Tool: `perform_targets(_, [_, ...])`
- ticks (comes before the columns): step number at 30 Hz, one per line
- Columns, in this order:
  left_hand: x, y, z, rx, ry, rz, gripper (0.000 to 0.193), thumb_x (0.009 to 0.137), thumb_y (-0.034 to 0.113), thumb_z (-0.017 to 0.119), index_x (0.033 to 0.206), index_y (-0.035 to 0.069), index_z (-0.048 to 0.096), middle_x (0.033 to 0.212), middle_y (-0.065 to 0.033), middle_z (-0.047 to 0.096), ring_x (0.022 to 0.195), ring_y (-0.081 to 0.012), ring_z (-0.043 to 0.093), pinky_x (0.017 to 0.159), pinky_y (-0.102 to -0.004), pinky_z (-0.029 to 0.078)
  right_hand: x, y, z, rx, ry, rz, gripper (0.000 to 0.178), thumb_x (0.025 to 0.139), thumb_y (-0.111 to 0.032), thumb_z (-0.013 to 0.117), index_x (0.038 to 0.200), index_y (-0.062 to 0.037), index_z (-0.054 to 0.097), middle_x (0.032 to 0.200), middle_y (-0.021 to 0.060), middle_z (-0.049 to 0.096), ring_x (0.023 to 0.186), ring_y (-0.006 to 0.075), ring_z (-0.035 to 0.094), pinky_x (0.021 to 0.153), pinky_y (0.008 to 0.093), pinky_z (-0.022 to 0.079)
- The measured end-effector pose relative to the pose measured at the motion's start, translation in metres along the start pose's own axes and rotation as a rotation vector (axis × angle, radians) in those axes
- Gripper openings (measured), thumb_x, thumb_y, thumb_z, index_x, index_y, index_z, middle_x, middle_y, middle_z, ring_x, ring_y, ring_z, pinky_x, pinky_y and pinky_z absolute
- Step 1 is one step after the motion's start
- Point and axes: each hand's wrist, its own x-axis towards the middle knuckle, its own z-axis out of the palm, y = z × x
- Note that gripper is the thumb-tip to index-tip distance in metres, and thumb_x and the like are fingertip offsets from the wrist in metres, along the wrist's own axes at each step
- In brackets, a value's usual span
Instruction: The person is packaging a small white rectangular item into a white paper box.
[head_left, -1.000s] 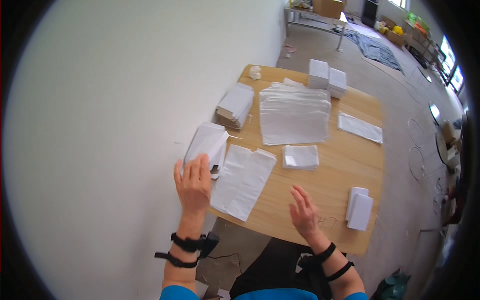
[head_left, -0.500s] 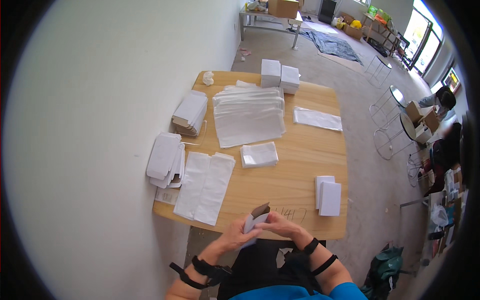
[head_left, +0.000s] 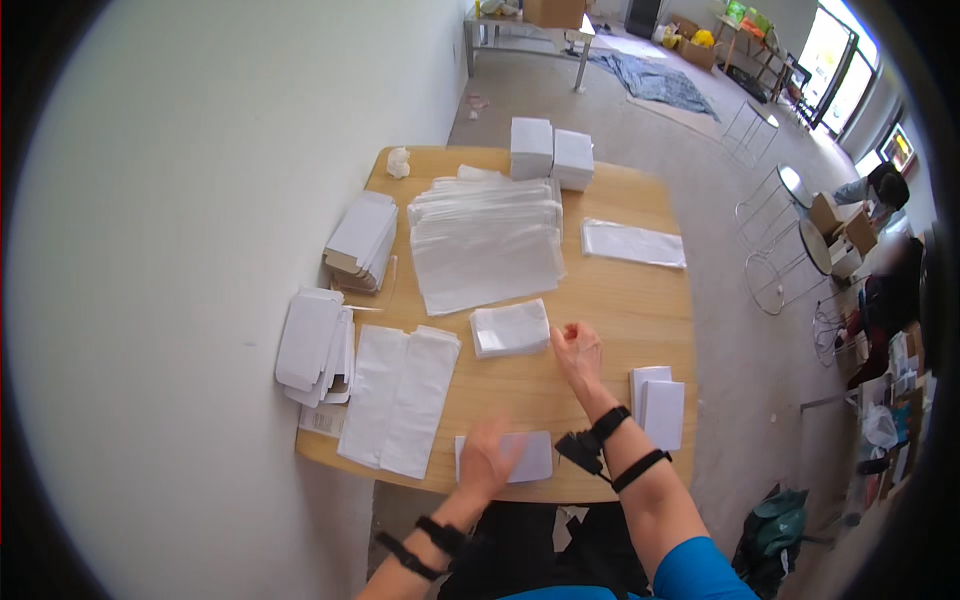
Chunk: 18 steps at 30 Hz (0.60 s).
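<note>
One white box [head_left: 532, 458] lay near the desk's [head_left: 640, 320] close edge, beneath the left hand [head_left: 486, 462], fingers blurred beyond telling; farther, the right hand's [head_left: 580, 352] curled fingers, grip unclear, neared a white stack [head_left: 510, 328], bare wood rightward.

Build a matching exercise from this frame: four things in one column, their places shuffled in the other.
1. crumpled white tissue
2. white rectangular cardboard box
3. small stack of glossy white sheets
4. dark green bag

A. beside the right hand
B. on the floor, right of the table
C. table's far left corner
D. table's near edge, partly covered by the left hand

Pairs: 1-C, 2-D, 3-A, 4-B
</note>
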Motion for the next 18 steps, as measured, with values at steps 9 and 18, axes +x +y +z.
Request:
perform_targets(9, [0.162, -0.046, 0.026, 0.164, 0.215, -0.482, 0.050, 0.083, 0.027, 0.072, 0.111, -0.010, 0.054, 0.111, -0.0250, 0.061, 0.103, -0.0372, 0.061, 0.088, -0.0457, 0.051, 0.020, -0.030, 0.033, -0.261, -0.090, 0.270, 0.043, 0.069, -0.028, 0.079, 0.102, -0.0043, 0.067, 0.104, 0.0127, 0.069, 0.103, 0.0317, 0.065, 0.088, 0.0468, 0.048])
perform_targets(18, [0.168, -0.040, 0.030, 0.268, 0.075, -0.626, 0.040, 0.075, 0.019, 0.075, 0.108, 0.004, 0.059, 0.116, -0.0185, 0.063, 0.104, -0.0371, 0.063, 0.088, -0.0476, 0.052, 0.021, -0.022, 0.046, -0.343, -0.022, 0.125, 0.020, 0.069, -0.022, 0.076, 0.086, -0.0122, 0.072, 0.095, 0.0083, 0.072, 0.097, 0.0281, 0.068, 0.088, 0.0454, 0.047])
